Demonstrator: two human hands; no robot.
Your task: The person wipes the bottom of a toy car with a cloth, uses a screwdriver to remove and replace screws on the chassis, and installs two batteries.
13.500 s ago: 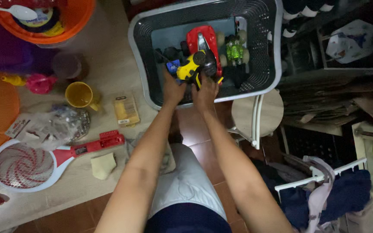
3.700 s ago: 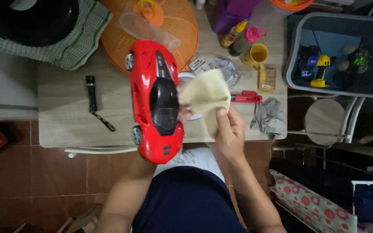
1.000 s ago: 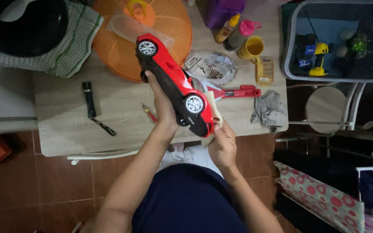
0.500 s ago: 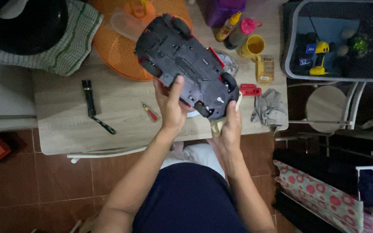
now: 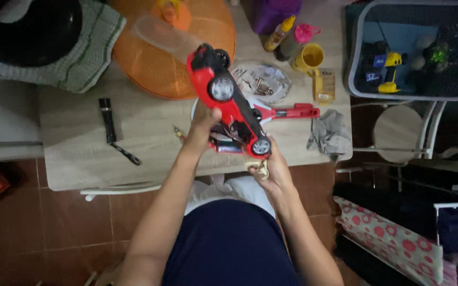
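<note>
Red toy car [image 5: 229,100] held tilted on its side above the wooden table [image 5: 80,159]. Left hand [image 5: 203,124] grips its middle; right hand [image 5: 271,169], at 5 o'clock, clasps the rear end and a pale cloth [image 5: 261,169].

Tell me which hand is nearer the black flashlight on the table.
Left. The left hand grips the red toy car just right of the black flashlight; the right hand holds the car's far end.

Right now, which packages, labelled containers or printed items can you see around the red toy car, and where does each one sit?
Small yellow packet: flat on the table, right of the yellow mug; rectangular, darker print.
Clear plastic bag: table, behind the red toy car; crinkled, small parts inside.
Squeeze bottle: table's far edge; yellow-brown, yellow cap.
Blue label: inside the grey basket; too small to describe.
No screens or signs.
</note>
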